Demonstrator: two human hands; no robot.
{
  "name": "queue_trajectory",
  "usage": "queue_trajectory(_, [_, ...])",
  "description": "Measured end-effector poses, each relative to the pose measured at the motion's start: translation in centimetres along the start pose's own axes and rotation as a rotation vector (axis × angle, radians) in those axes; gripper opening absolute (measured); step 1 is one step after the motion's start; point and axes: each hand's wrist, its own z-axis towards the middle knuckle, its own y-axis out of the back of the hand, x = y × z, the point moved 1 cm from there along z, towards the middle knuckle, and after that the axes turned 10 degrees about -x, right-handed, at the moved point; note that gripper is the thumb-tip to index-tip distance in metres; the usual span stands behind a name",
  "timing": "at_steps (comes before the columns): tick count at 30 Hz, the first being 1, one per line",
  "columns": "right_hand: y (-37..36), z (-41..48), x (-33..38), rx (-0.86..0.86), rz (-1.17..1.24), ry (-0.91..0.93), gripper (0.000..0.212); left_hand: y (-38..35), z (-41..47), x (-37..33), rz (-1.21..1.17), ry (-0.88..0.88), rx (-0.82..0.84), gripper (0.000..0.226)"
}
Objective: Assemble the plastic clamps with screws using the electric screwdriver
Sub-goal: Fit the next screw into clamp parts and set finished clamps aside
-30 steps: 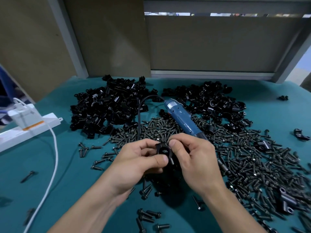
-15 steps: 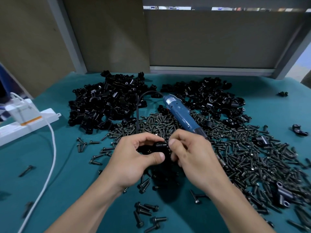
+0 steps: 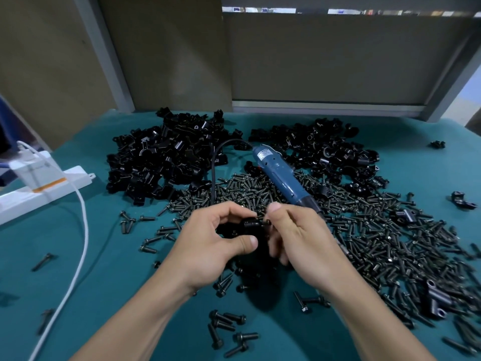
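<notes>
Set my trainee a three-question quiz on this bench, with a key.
1. True or false: the electric screwdriver lies on the loose screws.
2. What does the left hand hold? A black clamp; B pliers; C tape roll.
3. Fill in: the right hand pinches a ____ at the black clamp.
Key: 1 true; 2 A; 3 screw.
</notes>
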Motion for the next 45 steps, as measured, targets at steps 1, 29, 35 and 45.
queue_trajectory(1, [0.3, -0.1, 0.0, 0.042, 0.027, 0.002, 0.036, 0.0, 0.0, 0.0, 0.012, 0.007, -0.012, 0.035])
queue_trajectory(29, [3.2, 0.2, 0.4, 0.076, -0.653, -0.021, 0.025, 1.9, 1.6, 1.0, -0.437, 0.427, -0.127, 0.051])
queue_trajectory(35, [1.5, -0.1, 0.3, 0.100, -0.675, 0.021, 0.022, 1.5, 1.8, 1.3, -0.296, 0.358, -0.140, 0.032])
queue_trajectory(45, [0.8, -0.4, 0.5, -0.157, -0.624, 0.139, 0.016, 1.7, 1.8, 0.7, -0.242, 0.318, -0.276, 0.009])
